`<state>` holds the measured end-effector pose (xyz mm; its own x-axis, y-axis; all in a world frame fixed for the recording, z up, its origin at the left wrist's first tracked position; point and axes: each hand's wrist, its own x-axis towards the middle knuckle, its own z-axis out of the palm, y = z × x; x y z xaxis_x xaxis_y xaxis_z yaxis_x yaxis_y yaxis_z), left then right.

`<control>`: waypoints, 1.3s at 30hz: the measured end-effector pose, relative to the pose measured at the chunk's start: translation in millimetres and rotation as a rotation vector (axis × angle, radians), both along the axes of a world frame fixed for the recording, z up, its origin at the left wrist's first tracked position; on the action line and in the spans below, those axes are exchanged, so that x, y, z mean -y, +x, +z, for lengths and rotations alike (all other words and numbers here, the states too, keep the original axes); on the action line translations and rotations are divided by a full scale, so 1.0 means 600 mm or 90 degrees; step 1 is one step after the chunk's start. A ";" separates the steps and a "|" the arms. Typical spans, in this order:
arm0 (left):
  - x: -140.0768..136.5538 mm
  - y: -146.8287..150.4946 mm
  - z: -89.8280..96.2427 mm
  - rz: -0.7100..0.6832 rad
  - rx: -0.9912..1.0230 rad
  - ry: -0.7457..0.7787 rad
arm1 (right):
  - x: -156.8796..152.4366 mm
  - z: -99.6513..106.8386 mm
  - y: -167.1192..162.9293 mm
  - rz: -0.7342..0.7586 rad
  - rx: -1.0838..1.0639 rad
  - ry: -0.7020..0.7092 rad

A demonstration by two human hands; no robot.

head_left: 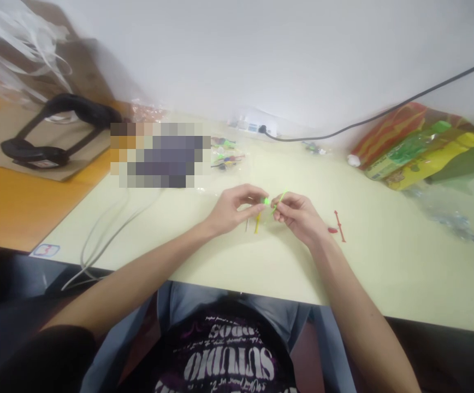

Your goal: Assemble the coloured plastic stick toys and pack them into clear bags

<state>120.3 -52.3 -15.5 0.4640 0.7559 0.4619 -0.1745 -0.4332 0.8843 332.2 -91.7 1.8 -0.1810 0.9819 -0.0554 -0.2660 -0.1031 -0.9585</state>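
Over the middle of the pale table point(229, 262), my left hand point(239, 207) pinches a small bright green piece point(266, 201) between thumb and fingers. Close beside it, my right hand point(296, 215) grips a thin green plastic stick point(280, 200) that slants upward. The two green parts are near each other; I cannot tell whether they touch. Below the hands lie a yellow stick-like piece point(257, 223) and a thin grey rod point(247, 225). To the right of my right hand are a red stick with pointed ends point(339, 226) and a small dark red oval piece point(332, 230).
Bags of small coloured parts point(226, 159) lie behind my hands. A power strip point(253, 124) with a black cable point(327, 138) sits by the wall. A green bottle point(409, 150) and crumpled clear plastic point(450, 218) are at right. Left are white cables point(98, 234) and a black frame point(59, 131).
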 end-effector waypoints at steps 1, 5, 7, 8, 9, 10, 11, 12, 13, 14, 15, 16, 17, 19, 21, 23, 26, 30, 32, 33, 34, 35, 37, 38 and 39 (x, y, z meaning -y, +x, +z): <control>0.001 0.000 0.001 -0.002 0.000 -0.005 | 0.001 0.000 -0.001 0.000 -0.003 -0.001; 0.003 0.001 0.003 -0.015 -0.008 -0.019 | 0.004 0.000 -0.005 0.008 -0.019 0.004; 0.003 0.000 0.004 -0.017 -0.009 -0.020 | 0.006 -0.001 -0.007 0.016 -0.020 0.005; 0.002 0.000 0.004 -0.017 -0.008 -0.021 | 0.006 -0.002 -0.008 0.020 -0.017 0.005; 0.002 -0.001 0.004 -0.017 -0.007 -0.023 | 0.007 -0.003 -0.009 0.022 -0.014 0.005; 0.001 -0.001 0.004 -0.017 -0.005 -0.025 | 0.007 -0.004 -0.010 0.023 -0.011 0.007; 0.001 -0.002 0.004 -0.018 -0.004 -0.026 | 0.007 -0.004 -0.011 0.022 -0.009 0.008; 0.001 -0.002 0.004 -0.021 -0.004 -0.027 | 0.008 -0.004 -0.012 0.020 -0.010 0.010; 0.000 -0.003 0.004 -0.025 -0.004 -0.028 | 0.007 -0.004 -0.013 0.016 -0.012 0.012; 0.000 -0.003 0.004 -0.030 -0.005 -0.028 | 0.007 -0.004 -0.014 0.012 -0.016 0.015; 0.000 -0.003 0.004 -0.034 -0.007 -0.029 | 0.007 -0.003 -0.015 0.007 -0.020 0.019; 0.001 -0.003 0.004 -0.036 -0.010 -0.030 | 0.007 -0.003 -0.015 0.002 -0.023 0.024; 0.001 -0.003 0.004 -0.037 -0.013 -0.030 | 0.006 -0.004 -0.015 -0.002 -0.024 0.030; 0.002 -0.002 0.003 -0.035 -0.019 -0.029 | 0.005 -0.005 -0.014 -0.013 -0.018 0.042; 0.003 -0.001 0.003 -0.035 -0.021 -0.029 | 0.005 -0.006 -0.014 -0.021 -0.001 0.047; 0.004 0.000 0.002 -0.035 -0.017 -0.034 | 0.005 -0.008 -0.014 -0.026 0.015 0.049; 0.005 0.002 0.002 -0.034 -0.001 -0.046 | 0.006 -0.009 -0.017 -0.030 0.024 0.051; 0.005 0.005 0.001 -0.033 0.012 -0.061 | 0.006 -0.011 -0.022 -0.039 0.014 0.058; 0.006 0.007 0.001 -0.029 0.013 -0.067 | 0.005 -0.014 -0.023 -0.045 0.016 0.057; 0.006 0.007 0.001 -0.028 0.014 -0.068 | 0.005 -0.015 -0.024 -0.047 0.018 0.057; 0.006 0.008 0.001 -0.026 0.015 -0.068 | 0.004 -0.017 -0.024 -0.048 0.018 0.057; 0.007 0.008 0.001 -0.025 0.015 -0.066 | 0.004 -0.018 -0.024 -0.049 0.018 0.058; 0.008 0.009 0.000 -0.021 0.016 -0.062 | 0.003 -0.020 -0.025 -0.051 0.021 0.058; 0.008 0.010 0.000 -0.019 0.018 -0.059 | 0.002 -0.020 -0.026 -0.054 0.023 0.058; 0.008 0.010 0.000 -0.016 0.022 -0.056 | 0.002 -0.020 -0.027 -0.055 0.023 0.059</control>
<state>126.4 -57.0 -15.7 0.4684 0.7824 0.4104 -0.2157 -0.3492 0.9119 316.3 -92.8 -10.4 -0.0949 0.9950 0.0312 -0.2353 0.0081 -0.9719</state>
